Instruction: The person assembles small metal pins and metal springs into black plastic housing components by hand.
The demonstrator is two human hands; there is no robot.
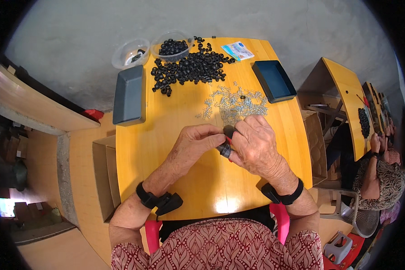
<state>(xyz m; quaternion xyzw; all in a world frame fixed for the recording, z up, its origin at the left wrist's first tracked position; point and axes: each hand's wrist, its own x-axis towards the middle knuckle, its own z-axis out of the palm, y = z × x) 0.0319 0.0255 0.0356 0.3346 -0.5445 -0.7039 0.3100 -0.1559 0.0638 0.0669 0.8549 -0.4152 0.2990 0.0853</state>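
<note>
Above the middle of the wooden table [166, 153], my two hands meet. My left hand [192, 145] is closed, thumb and forefinger pinched at their tips; what lies between them is too small to make out. My right hand [258, 146] is closed around a small black-and-red piece [228, 140], mostly hidden by the fingers. Dark coverings seem to sit at this hand's fingertips. Just beyond the hands lie many small clear or silvery pieces [243, 102], spread in a loose patch. Farther back is a heap of small black round parts [191, 67].
Dark rectangular trays stand at the left edge [129, 96] and right edge [274, 81]. Two clear plastic tubs [131, 53] are at the back left, one filled with black parts. A printed packet [237, 51] lies behind. At right, another person [377, 180] works at another table.
</note>
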